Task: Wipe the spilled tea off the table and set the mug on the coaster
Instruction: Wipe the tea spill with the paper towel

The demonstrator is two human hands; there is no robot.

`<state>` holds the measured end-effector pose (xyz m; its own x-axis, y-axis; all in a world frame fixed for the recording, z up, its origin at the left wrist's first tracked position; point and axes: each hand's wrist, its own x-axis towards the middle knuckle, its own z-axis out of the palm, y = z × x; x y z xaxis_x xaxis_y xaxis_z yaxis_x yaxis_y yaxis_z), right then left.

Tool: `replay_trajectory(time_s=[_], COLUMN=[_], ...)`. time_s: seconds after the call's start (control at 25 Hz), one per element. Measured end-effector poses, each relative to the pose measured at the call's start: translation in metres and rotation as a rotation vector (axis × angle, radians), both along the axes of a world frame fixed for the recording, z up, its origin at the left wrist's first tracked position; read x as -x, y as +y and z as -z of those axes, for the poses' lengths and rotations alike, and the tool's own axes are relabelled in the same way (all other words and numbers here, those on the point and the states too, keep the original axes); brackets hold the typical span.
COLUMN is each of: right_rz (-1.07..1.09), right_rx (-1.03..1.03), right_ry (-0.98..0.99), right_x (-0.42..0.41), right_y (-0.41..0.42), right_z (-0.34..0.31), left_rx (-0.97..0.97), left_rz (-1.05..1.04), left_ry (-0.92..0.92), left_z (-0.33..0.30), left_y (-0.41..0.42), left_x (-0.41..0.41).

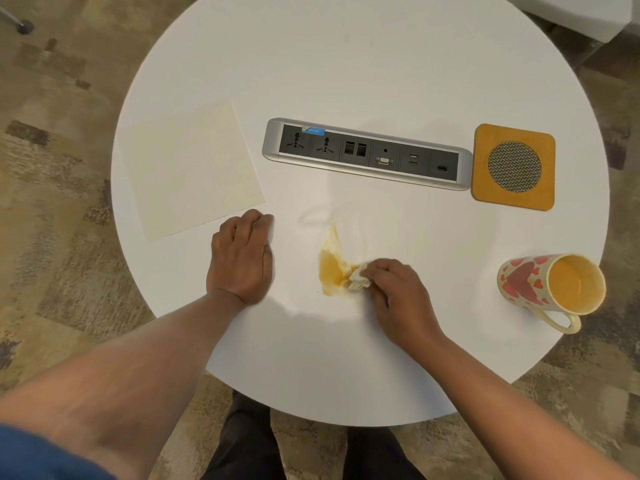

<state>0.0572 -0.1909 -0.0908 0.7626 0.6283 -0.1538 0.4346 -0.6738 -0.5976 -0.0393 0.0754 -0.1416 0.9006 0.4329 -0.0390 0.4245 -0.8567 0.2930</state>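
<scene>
Nearest the camera, two bare forearms reach out over the near edge of one round white table (346,375), with a blue sleeve (41,455) at the lower left and dark trousers below the table edge. The left hand (242,258) rests palm down on the tabletop, its fingers loosely bent under at the tips and holding nothing, just beside the near right corner of a single flat cream napkin (190,168) that lies on the left of the table. The right hand (394,292) has its fingers curled round one small crumpled tissue (358,280), pressing it against the right edge of the one amber tea spill (330,268) near the middle of the table. A faint wet smear runs from the spill toward the far side. One mug (550,289) with red hearts lies on its side at the near right, mouth facing the camera, handle toward the near edge. One square wooden coaster (514,168) with a round mesh centre sits farther back on the right, well apart from the mug and just beside the right end of a single grey socket strip (367,154) set in the table.
</scene>
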Motion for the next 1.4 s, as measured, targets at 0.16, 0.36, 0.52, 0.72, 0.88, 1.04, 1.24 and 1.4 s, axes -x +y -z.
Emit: replay_trajectory(time_s=[0.16, 0.36, 0.52, 0.72, 0.88, 1.04, 1.24, 1.4], right_rz=[0.023, -0.037, 0.057, -0.004, 0.028, 0.107, -0.124, -0.170], right_rx=[0.069, 0.068, 0.009, 0.087, 0.095, 0.119, 0.230, 0.248], right_ry=[-0.064, 0.072, 0.071, 0.079, 0.152, 0.025, -0.119, -0.081], right_x=[-0.002, 0.004, -0.035, -0.077, -0.094, -0.099, -0.089, -0.093], right_y=[0.015, 0.036, 0.056, 0.087, 0.098, 0.098, 0.101, 0.095], right_z=[-0.002, -0.004, -0.011, -0.011, -0.008, -0.008, -0.010, -0.009], left_rx=[-0.001, -0.008, -0.014, -0.013, -0.019, -0.007, 0.011, 0.007], left_rz=[0.003, 0.006, 0.012, 0.018, 0.020, 0.015, 0.008, 0.010], left_ry=[0.001, -0.004, -0.002, 0.007, 0.011, 0.010, 0.033, 0.025], left_z=[-0.001, -0.002, -0.002, -0.001, -0.001, -0.002, -0.004, -0.003], left_y=[-0.001, -0.001, 0.000, 0.001, 0.001, 0.001, 0.001, 0.000], left_x=[0.000, 0.000, 0.000, 0.001, 0.002, 0.001, 0.000, 0.001])
